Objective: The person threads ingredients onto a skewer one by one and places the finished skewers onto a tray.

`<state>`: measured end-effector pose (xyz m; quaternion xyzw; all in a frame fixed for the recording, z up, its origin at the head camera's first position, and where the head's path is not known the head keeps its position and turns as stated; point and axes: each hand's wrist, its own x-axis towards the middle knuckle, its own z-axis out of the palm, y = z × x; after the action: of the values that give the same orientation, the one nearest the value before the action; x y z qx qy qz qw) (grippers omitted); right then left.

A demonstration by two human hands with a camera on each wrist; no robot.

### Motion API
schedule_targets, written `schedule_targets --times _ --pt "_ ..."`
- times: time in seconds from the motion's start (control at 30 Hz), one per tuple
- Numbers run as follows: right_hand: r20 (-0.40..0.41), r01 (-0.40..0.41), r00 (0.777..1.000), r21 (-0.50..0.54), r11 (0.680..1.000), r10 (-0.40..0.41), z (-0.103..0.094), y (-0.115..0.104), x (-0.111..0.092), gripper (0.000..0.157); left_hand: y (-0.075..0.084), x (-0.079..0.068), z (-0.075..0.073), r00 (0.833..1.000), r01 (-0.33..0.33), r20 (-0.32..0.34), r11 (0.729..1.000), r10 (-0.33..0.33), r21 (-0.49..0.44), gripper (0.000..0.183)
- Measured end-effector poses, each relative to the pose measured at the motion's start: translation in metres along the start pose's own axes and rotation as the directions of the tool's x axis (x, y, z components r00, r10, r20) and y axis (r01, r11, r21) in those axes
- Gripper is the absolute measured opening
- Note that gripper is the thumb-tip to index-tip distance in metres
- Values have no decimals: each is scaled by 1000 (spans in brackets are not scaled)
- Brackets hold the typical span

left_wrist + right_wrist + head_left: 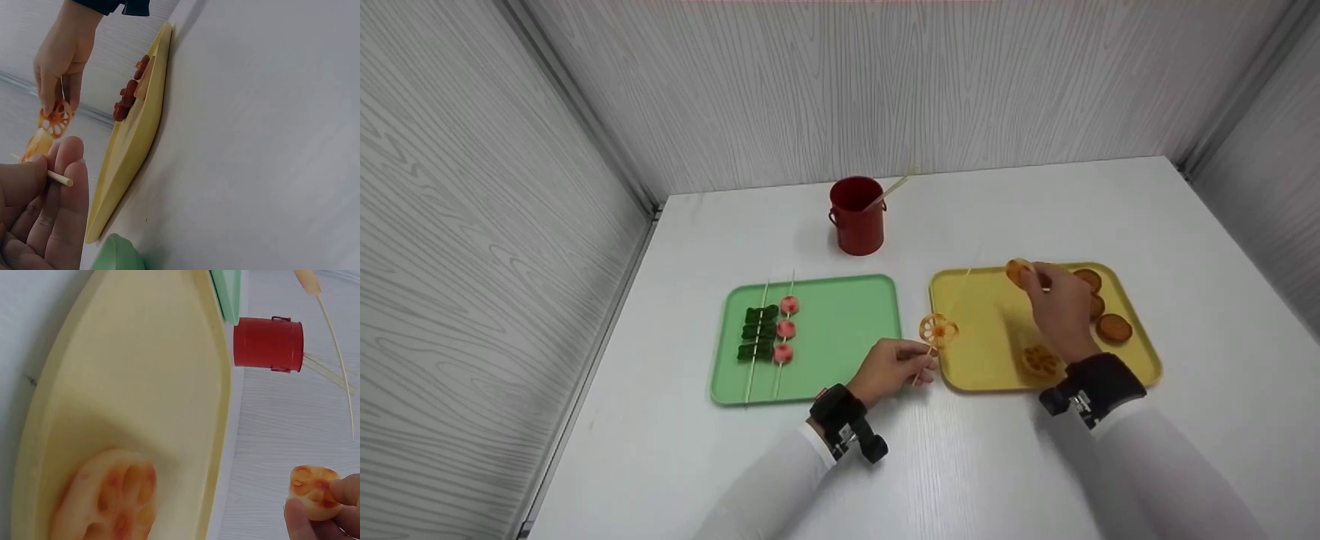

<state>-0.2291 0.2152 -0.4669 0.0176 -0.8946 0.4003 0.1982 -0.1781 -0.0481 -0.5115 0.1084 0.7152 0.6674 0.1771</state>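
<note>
My left hand [894, 369] pinches a thin bamboo skewer [61, 179] near its lower end, over the gap between the two trays. A lotus root slice [937, 331] is threaded on that skewer, close above the fingers, and the bare tip points away over the yellow tray [982, 367]. Between thumb and fingertips, my right hand [1063, 311] holds a second lotus root slice [315, 492] by its edge, raised over the yellow tray's far side. Another lotus root slice [115, 500] lies on this tray near its front edge, below the right hand.
Several brown round pieces [1114, 328] lie at the yellow tray's right end. On the green tray [844, 322] at left rest a skewer of dark green pieces [758, 332] and one of pink pieces [785, 329]. A red bucket [860, 229] holding skewers stands behind.
</note>
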Motion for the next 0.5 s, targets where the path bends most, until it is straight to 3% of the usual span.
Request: schedule_targets --times 0.27,0.4,0.5 --pt "-57 7 998 37 999 -5 -3 -13 4 34 -2 -1 0 1000 -10 19 1000 10 17 20" --pt "-33 -51 998 183 982 58 -8 -18 5 39 -3 -2 0 1000 -10 28 999 9 32 20" --pt "11 -124 992 342 931 127 -12 -20 7 41 -2 -2 0 1000 -6 31 999 5 38 20"
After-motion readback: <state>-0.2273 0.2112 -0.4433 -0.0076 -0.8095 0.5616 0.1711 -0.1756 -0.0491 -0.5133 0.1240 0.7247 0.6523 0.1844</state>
